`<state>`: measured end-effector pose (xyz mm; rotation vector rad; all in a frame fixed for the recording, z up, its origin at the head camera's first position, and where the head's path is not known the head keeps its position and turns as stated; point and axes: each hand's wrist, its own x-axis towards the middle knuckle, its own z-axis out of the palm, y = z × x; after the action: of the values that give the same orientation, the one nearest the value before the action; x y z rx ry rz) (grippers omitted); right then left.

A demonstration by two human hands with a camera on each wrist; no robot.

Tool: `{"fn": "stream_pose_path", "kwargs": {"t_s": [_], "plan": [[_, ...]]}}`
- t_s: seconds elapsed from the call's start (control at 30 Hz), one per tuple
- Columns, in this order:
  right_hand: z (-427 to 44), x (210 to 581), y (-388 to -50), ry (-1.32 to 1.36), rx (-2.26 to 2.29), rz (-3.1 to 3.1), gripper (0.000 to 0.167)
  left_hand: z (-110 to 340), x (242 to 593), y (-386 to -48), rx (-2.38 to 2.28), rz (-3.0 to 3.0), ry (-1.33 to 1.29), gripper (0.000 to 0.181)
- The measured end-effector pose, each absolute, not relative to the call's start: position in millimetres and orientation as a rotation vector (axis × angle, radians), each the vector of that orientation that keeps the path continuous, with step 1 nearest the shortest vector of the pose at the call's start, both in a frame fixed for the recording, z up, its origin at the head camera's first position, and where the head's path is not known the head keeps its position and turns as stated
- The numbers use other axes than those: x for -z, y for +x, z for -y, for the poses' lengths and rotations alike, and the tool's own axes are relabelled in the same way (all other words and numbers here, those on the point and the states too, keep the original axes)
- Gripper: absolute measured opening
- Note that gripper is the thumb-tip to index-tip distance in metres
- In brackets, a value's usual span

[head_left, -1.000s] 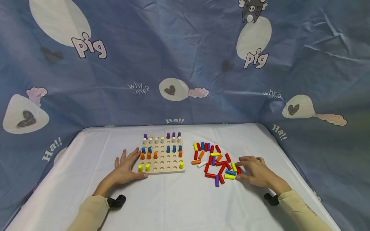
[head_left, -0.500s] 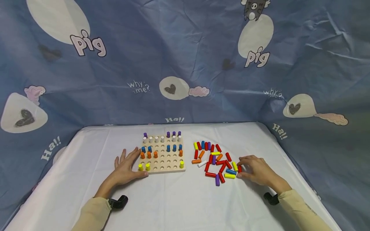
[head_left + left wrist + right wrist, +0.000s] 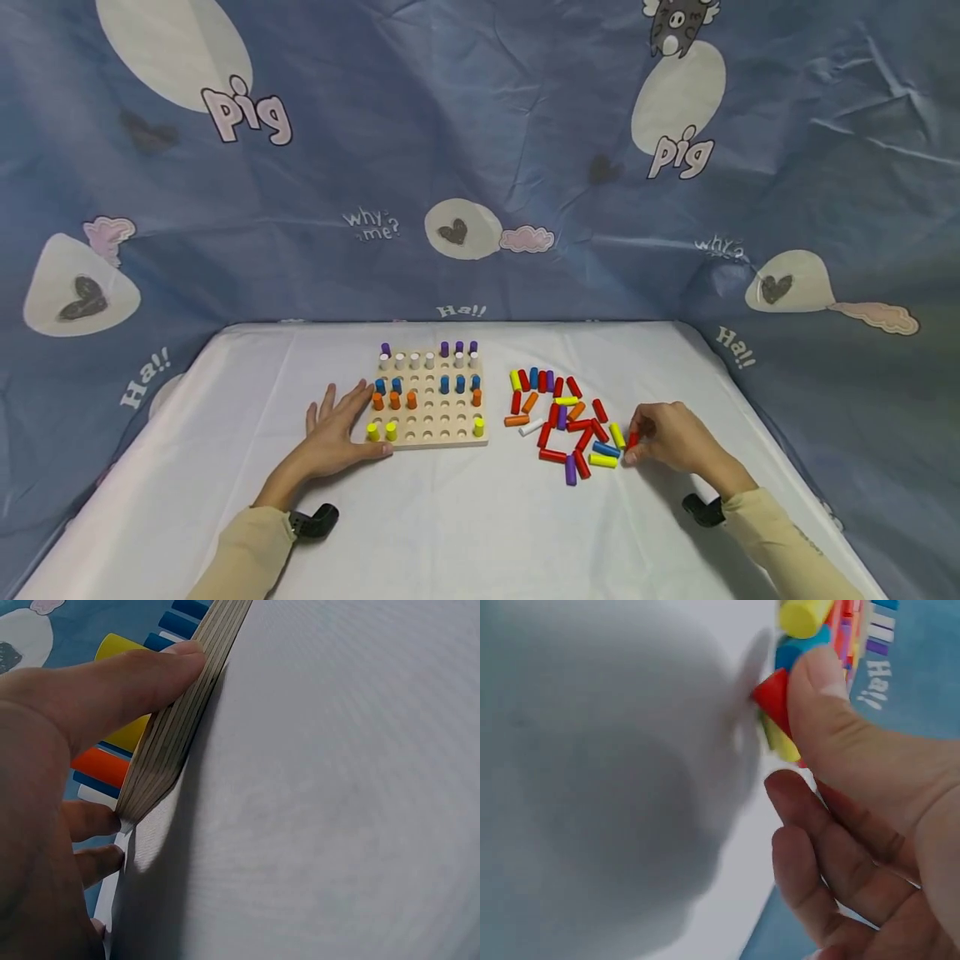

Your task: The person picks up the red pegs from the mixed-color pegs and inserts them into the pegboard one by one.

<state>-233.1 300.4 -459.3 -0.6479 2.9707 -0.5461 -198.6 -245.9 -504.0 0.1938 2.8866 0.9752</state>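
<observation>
A wooden peg board (image 3: 437, 444) holds upright purple, white, blue, orange and yellow pegs in rows of holes. My left hand (image 3: 330, 442) lies with spread fingers at its left side, the thumb on the front edge; the left wrist view shows that thumb against the board's layered edge (image 3: 169, 739). At the right end of the loose pegs, my right hand (image 3: 678, 437) pinches a red peg (image 3: 633, 439) between thumb and fingers. In the right wrist view the red peg (image 3: 774, 697) sticks out beside the thumb, its far part hidden.
Loose pegs, many of them red (image 3: 552, 456), lie scattered to the right of the board, with a white peg (image 3: 531, 427) and a purple peg (image 3: 571, 469) among them. A white cloth (image 3: 480, 533) covers the table, and a blue printed curtain (image 3: 375, 283) stands behind it.
My right thumb and fingers have closed on the red peg at the pile's right end, and it now stands more apart from the yellow one. My left hand remains at the board.
</observation>
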Motion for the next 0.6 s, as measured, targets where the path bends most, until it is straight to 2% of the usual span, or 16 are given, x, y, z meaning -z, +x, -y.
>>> {"fn": "stream_pose_path", "kwargs": {"t_s": [0.2, 0.4, 0.6], "plan": [[-291, 449, -239, -0.733, 0.708, -2.936, 0.025, 246, 504, -197, -0.974, -2.894, 0.205, 0.117], [-261, 434, -248, -0.720, 0.792, -2.951, 0.016, 247, 505, -198, -0.960, -2.898, 0.212, 0.116], [-224, 430, -258, -0.717, 0.842, -2.967, 0.014, 247, 506, -198, -0.964, -2.904, 0.223, 0.116]]}}
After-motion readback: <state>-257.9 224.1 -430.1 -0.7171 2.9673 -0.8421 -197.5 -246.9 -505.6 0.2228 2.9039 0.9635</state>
